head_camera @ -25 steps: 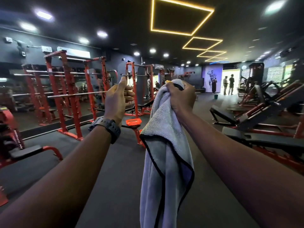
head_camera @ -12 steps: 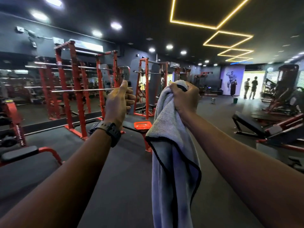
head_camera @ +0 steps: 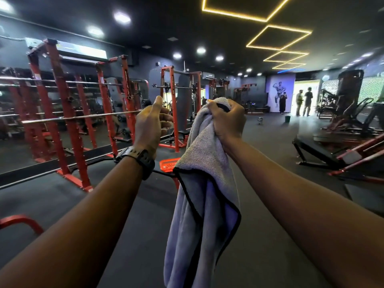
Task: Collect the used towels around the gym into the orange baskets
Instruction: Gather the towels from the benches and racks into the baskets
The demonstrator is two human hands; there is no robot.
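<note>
A grey-lilac towel (head_camera: 204,163) with black edging hangs from my right hand (head_camera: 228,119), which is clenched around its bunched top at chest height. The cloth drops straight down past the bottom of the view. My left hand (head_camera: 151,119) is raised beside it, a little apart from the towel, thumb up and fingers loosely curled with nothing in them; a black watch sits on that wrist. An orange basket (head_camera: 167,164) stands on a bench a few steps ahead, partly hidden behind the towel and my left wrist.
Red squat racks (head_camera: 68,121) with a barbell (head_camera: 83,117) line the left along a mirror wall. Black and red press machines (head_camera: 342,150) fill the right. A red bench frame (head_camera: 20,222) is at lower left. Two people (head_camera: 303,102) stand by the far bright doorway.
The view has swung left and moved forward, so the racks and the orange basket appear closer. Both hands keep their pose, the towel still hanging from the right.
</note>
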